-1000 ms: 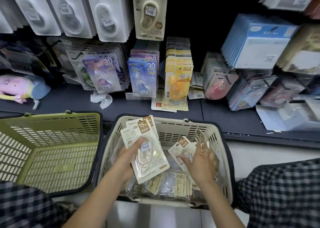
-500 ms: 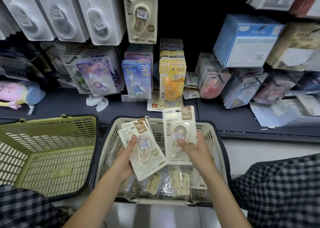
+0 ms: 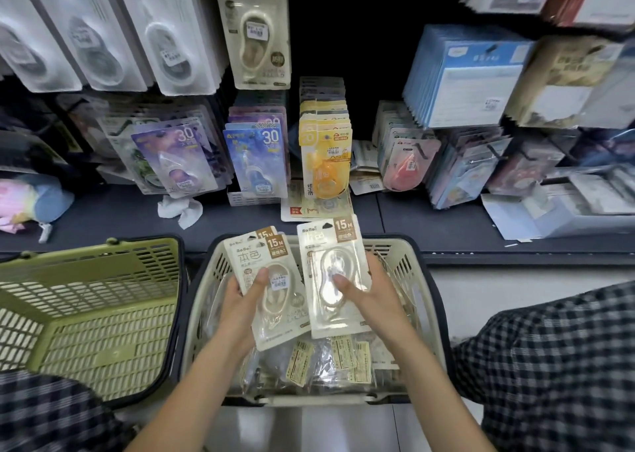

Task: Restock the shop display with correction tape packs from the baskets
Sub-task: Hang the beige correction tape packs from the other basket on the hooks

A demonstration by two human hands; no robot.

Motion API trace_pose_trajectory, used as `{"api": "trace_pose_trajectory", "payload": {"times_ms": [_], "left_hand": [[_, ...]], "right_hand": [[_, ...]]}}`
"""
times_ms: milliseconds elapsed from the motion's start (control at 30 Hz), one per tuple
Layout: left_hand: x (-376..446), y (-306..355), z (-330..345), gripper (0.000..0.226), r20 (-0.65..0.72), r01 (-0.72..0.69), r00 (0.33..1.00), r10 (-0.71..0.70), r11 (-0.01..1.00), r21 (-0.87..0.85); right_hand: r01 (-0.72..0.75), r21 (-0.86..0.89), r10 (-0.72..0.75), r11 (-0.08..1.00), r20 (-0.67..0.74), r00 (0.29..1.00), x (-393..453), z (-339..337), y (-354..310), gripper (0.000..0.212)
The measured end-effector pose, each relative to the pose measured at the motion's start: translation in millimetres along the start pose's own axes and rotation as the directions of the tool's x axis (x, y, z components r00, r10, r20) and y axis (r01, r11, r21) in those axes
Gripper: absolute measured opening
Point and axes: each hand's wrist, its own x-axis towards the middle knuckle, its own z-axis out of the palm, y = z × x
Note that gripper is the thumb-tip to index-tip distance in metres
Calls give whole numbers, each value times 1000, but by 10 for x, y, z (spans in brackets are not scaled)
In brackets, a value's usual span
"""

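Right now my left hand (image 3: 240, 297) grips a small stack of cream packs (image 3: 271, 286), thumb pressed on the front, and my right hand (image 3: 371, 297) pinches a single pack (image 3: 331, 273) beside it. Both hover over the beige basket (image 3: 415, 280), where more packs (image 3: 330, 355) lie. Left of it sits the green basket (image 3: 86, 314). Beyond, the dark shelf (image 3: 120, 211) carries hanging packs (image 3: 256, 32).
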Motion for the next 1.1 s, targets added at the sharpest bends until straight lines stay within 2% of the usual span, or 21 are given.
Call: {"api": "trace_pose_trajectory", "payload": {"times_ms": [67,133,267,367,433,500,567,600,833,933,1000,1100], "left_hand": [[6,29,5,56,-6,2,1000,-2,1000,14],[0,51,24,53,5,10,1000,-10,999,40],[-86,24,107,51,216,76,972,-93,993,87],[-114,-44,113,63,272,78,955,-120,984,160],[-109,-66,116,61,285,102,948,-142,984,148],[-82,-72,117,56,270,122,951,-148,986,111],[-47,-63,102,58,226,109,966,-127,990,91],[-29,-53,86,61,209,97,971,-115,991,95],[17,108,85,71,194,53,978,-72,994,100],[38,274,136,73,228,33,972,-58,993,110],[57,434,201,69,244,34,968,-52,996,77],[93,788,294,74,284,-65,958,42,995,70]], "right_hand": [[-91,61,91,994,-3,996,-2,-19,70,78],[-121,109,118,987,31,993,-22,53,120,76],[-160,129,158,979,23,987,-115,378,181,57],[-149,11,148,989,61,987,-103,462,259,68],[-128,-81,131,988,41,990,-55,367,323,73],[-166,-201,139,965,-140,980,37,192,467,65],[-281,-403,152,871,-323,934,123,-10,673,64],[-325,-451,163,832,-361,918,156,-82,771,65],[-317,-487,119,814,-395,911,293,-52,1015,64],[-366,-534,194,762,-350,916,382,-108,1002,55],[-354,-573,177,739,-341,923,391,-124,955,46],[-264,-486,96,833,-343,934,394,-65,783,37]]}}
